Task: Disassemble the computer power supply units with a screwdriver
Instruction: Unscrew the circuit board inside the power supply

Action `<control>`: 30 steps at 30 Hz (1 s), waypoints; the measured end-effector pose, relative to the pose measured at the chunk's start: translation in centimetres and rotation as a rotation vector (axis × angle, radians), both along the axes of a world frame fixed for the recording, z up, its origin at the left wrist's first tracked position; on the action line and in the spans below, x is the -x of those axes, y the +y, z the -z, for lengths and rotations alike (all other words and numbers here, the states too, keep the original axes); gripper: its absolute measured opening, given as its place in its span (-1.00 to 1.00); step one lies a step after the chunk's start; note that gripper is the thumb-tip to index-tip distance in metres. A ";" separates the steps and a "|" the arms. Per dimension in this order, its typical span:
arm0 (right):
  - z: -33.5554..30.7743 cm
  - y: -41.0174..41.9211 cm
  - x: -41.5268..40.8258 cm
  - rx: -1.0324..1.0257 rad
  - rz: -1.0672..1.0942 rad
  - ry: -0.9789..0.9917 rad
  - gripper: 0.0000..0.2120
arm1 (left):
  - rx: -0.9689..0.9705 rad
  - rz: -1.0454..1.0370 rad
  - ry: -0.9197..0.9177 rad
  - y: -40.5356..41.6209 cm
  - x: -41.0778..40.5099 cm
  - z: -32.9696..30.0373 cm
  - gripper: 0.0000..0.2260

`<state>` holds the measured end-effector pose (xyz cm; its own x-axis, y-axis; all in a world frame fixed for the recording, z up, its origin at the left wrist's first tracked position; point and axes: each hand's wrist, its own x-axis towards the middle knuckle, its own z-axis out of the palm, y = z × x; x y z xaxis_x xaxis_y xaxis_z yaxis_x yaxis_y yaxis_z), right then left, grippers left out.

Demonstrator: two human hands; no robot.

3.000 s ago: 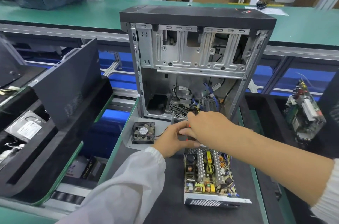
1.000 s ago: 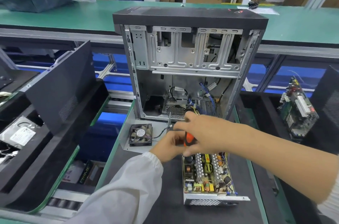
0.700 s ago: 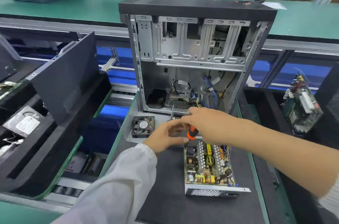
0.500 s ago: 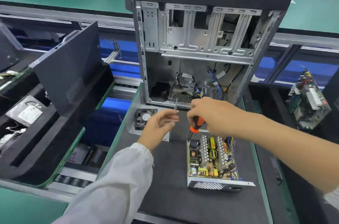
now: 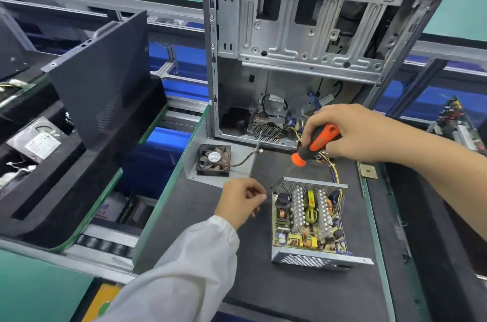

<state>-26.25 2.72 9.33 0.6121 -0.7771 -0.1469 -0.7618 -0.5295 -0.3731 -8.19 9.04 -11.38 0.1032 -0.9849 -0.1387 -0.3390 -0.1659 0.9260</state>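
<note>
Bare metal and crowded circuitry: opened power supply unit [image 5: 308, 221] lying lid-off on the dark mat of the table [image 5: 303, 292], perforated end walls at its near and far edges, heat sinks, coils and capacitors exposed. Yellow and blue wires [image 5: 332, 163] trailing from its far right corner toward the case beyond. Just above its far left corner, slim shaft of the screwdriver [image 5: 313, 146] slanting down, tip close to the mat; orange-and-black handle gripped in the right hand [image 5: 350, 134], fingers wrapped round it. Left hand [image 5: 241, 200] just left of the unit, fingers curled in, thumb and fingertips pinched together, whether on a screw cannot be told. Farther left, removed cover plate [image 5: 192, 161] carrying a black fan [image 5: 214, 160] with its lead. Beyond, upright open computer case [image 5: 303, 39], gutted, cables hanging inside. Left of the table, black foam trays [image 5: 66, 182] holding a hard drive [image 5: 39, 141].
</note>
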 end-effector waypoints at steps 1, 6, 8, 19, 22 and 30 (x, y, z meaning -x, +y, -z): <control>0.1 -0.2 0.2 -0.019 0.027 -0.013 -0.60 | 0.002 -0.024 0.017 -0.1 0.3 0.2 -0.87; 0.8 -1.1 1.2 -0.187 0.159 -0.136 -0.64 | -0.007 -0.030 0.109 0.1 1.4 1.2 -0.86; 0.9 -1.2 1.5 -0.218 0.189 -0.164 -0.63 | 0.011 -0.086 0.145 0.1 1.6 1.6 -0.91; 1.0 -1.5 2.4 -0.191 0.219 -0.147 -0.65 | 0.182 0.220 -0.680 -1.5 2.7 3.1 -0.76; 0.9 -1.4 2.7 -0.186 0.218 -0.143 -0.65 | 0.198 0.275 -0.778 -2.0 2.8 3.2 -0.74; 0.7 -1.3 3.5 -0.161 0.217 -0.098 -0.62 | 0.182 0.435 -1.115 -3.1 2.9 2.4 -0.79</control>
<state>-29.80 1.39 8.58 0.4512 -0.8629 -0.2276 -0.8070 -0.2857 -0.5168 -11.08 5.92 -13.74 -0.2671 -0.9628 -0.0407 -0.9609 0.2628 0.0877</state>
